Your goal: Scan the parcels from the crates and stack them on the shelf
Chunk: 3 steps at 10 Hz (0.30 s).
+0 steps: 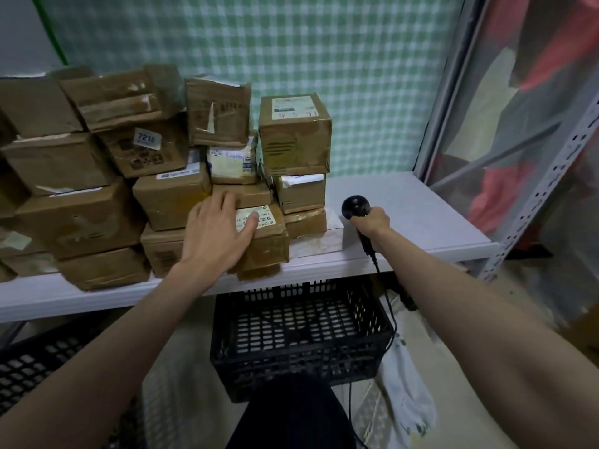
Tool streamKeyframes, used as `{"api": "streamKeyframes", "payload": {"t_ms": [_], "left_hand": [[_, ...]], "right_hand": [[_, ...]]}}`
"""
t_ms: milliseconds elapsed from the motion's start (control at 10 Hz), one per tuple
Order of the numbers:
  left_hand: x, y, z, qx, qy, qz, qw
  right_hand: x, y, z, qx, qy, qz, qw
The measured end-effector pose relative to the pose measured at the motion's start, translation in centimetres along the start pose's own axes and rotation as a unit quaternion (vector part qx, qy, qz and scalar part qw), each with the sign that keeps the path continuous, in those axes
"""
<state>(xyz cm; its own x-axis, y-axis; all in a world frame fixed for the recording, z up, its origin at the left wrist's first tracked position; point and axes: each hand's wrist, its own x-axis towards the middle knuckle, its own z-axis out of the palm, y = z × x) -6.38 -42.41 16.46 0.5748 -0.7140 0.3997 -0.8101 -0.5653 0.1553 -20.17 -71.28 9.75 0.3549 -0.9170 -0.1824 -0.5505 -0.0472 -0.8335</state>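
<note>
At the left of the shelf (405, 202) we see stacked brown parcels (97, 163), the outermost cut off by the frame edge. Our left hand (220, 234) lies flat, fingers extended, on a labelled parcel (265, 234) at the stack's front, label facing up. Our right hand (372, 225) wraps its grip around the scanner (355, 207), handle axis sloping down-right, head pointing left; the black crate (301, 338) below is partly hidden.

We were in a small parcel storeroom: taped cardboard parcels (181, 176) with shipping labels were piled on a white metal shelf (405, 209), with black plastic crates (301, 338) below and a barcode scanner (356, 215).
</note>
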Motion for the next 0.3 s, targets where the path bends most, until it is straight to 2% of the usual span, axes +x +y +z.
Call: {"api": "streamKeyframes", "payload": {"t_ms": [100, 300], "left_hand": [[0.5, -0.6, 0.6, -0.001, 0.006, 0.002, 1.000], [-0.4, -1.8, -0.2, 0.013, 0.030, 0.015, 0.999]], "right_hand": [[1.5, 0.9, 1.4, 0.016, 0.014, 0.000, 1.000], [-0.7, 0.3, 1.2, -0.029, 0.058, -0.007, 0.998]]}}
